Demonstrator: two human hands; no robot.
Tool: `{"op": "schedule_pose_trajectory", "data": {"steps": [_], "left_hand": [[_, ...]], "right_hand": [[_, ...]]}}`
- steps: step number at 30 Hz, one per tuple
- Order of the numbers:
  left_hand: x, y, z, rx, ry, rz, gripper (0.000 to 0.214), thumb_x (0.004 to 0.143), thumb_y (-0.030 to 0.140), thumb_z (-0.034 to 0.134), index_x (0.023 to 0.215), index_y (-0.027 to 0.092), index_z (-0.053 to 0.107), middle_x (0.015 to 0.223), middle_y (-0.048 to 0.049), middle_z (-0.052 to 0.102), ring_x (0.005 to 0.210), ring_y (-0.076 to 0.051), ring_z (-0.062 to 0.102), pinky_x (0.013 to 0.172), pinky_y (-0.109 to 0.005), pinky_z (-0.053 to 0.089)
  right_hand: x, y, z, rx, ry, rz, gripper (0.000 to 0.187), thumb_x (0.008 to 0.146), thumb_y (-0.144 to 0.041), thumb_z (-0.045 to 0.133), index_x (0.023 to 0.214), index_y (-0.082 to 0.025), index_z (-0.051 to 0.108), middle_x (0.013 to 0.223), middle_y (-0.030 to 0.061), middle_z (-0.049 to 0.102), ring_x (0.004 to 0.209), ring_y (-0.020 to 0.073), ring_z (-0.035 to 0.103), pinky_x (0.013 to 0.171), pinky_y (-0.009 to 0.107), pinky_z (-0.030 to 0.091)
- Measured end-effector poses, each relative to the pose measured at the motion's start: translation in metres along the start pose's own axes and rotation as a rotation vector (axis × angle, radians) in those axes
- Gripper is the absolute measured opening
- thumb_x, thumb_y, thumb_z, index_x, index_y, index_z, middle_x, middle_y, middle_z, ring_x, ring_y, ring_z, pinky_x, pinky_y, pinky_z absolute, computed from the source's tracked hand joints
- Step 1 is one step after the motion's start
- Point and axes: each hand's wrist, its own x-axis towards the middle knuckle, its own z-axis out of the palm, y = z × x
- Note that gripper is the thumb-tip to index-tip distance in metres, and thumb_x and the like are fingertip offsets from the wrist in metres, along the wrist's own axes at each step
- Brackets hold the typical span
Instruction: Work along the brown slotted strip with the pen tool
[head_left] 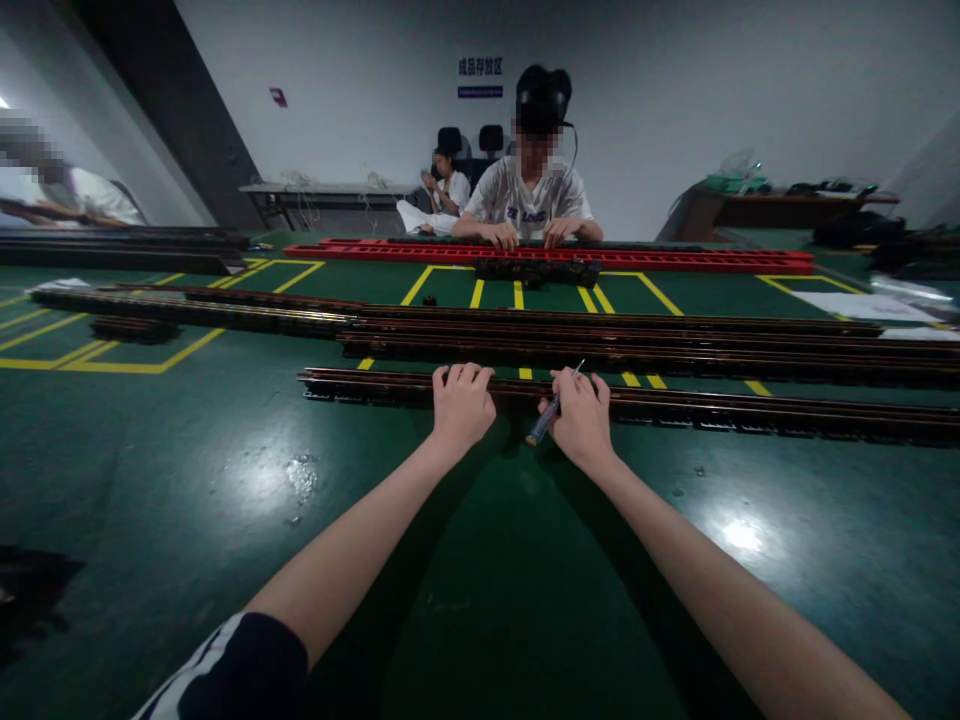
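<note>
My left hand (463,402) is curled over the nearest long dark rail (375,388), with the fingers on its far side. That rail lies crosswise in front of me, and a finer name for it cannot be made out. My right hand (583,412) is closed around a small screwdriver (545,422) and rests against the same rail. The screwdriver's slim metal tip points away from me and to the right, and its handle end points back toward the table. A short stretch of rail lies between my two hands.
More dark rails (675,352) lie parallel just beyond. Farther off are a dark jointed part (536,272) and a red ladder-like frame (360,252), where a co-worker's hands (529,235) rest. Yellow tape lines (112,368) mark the green table (225,480). Papers (870,306) lie at right.
</note>
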Motion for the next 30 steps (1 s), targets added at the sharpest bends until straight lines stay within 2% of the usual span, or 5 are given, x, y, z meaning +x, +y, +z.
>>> {"op": "schedule_pose_trajectory", "data": {"steps": [4, 10, 18, 26, 30], "left_hand": [[0.000, -0.001, 0.001, -0.007, 0.011, -0.006, 0.040, 0.085, 0.016, 0.035, 0.114, 0.024, 0.062, 0.117, -0.0066, 0.063, 0.114, -0.023, 0.052, 0.106, -0.047, 0.033], [0.001, -0.001, 0.000, -0.011, -0.008, -0.010, 0.040, 0.086, 0.017, 0.034, 0.113, 0.024, 0.063, 0.116, -0.0064, 0.064, 0.113, -0.022, 0.052, 0.107, -0.047, 0.033], [0.004, -0.001, -0.002, -0.063, -0.057, -0.010, 0.041, 0.085, 0.015, 0.032, 0.111, 0.022, 0.063, 0.114, -0.0070, 0.065, 0.113, -0.022, 0.053, 0.109, -0.050, 0.029], [0.008, -0.006, -0.005, -0.194, -0.114, -0.024, 0.044, 0.082, 0.011, 0.032, 0.112, 0.023, 0.062, 0.118, -0.0052, 0.064, 0.117, -0.019, 0.052, 0.110, -0.048, 0.026], [0.008, -0.006, -0.005, -0.234, -0.122, -0.040, 0.045, 0.081, 0.010, 0.032, 0.113, 0.021, 0.062, 0.119, -0.0053, 0.064, 0.118, -0.018, 0.052, 0.109, -0.046, 0.027]], "right_hand": [[0.000, 0.000, 0.001, 0.025, 0.029, 0.033, 0.015, 0.072, -0.012, 0.044, 0.087, -0.017, 0.043, 0.106, 0.0109, 0.063, 0.111, 0.0237, 0.051, 0.107, 0.047, 0.020], [-0.001, 0.012, -0.002, 0.099, 0.085, 0.080, 0.017, 0.068, -0.006, 0.037, 0.079, -0.018, 0.041, 0.098, 0.0076, 0.065, 0.097, 0.0213, 0.052, 0.103, 0.045, 0.024], [-0.003, 0.000, -0.010, 0.021, -0.062, -0.112, 0.017, 0.068, -0.007, 0.044, 0.083, -0.016, 0.046, 0.100, 0.0078, 0.062, 0.096, 0.0206, 0.052, 0.096, 0.035, 0.029], [-0.001, -0.001, -0.011, -0.044, -0.101, -0.108, 0.015, 0.071, -0.006, 0.045, 0.083, -0.015, 0.047, 0.102, 0.0079, 0.061, 0.097, 0.0204, 0.051, 0.097, 0.034, 0.029], [-0.001, 0.000, -0.008, -0.032, -0.077, -0.097, 0.021, 0.070, -0.003, 0.041, 0.086, -0.015, 0.049, 0.096, 0.0069, 0.061, 0.093, 0.0197, 0.051, 0.095, 0.034, 0.031]]}}
